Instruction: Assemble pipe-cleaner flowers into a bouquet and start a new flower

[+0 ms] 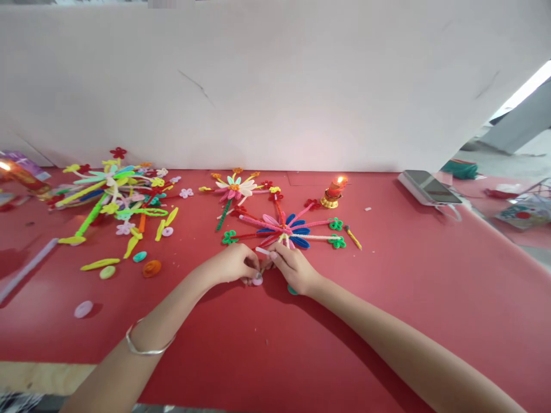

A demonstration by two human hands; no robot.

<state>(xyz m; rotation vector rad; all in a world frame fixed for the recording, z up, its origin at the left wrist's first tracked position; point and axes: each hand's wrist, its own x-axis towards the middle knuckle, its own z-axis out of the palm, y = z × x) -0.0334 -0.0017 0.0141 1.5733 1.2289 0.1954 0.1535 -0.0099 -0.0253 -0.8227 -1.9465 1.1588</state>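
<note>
Near the table's middle, my left hand (236,263) is closed, pinching a small pale pink pipe-cleaner coil (257,281) at its fingertips. My right hand (297,269) is closed round a short, translucent white stick (262,250), which looks like a glue stick; its tip points left. The two hands nearly meet. Just beyond them lies a pipe-cleaner flower (284,229) with pink and blue petals and long stems, several ending in green or red blossoms. Part of it is hidden by my right hand. A teal coil (293,290) shows under the right hand's edge.
A lit red candle (337,188) on a gold base stands behind the flower; another lit candle (30,178) is far left. Pipe-cleaner flowers (109,189) pile up at left, with loose coils nearby. A burnt yellow stick (353,238) and a white phone-like device (429,188) lie right.
</note>
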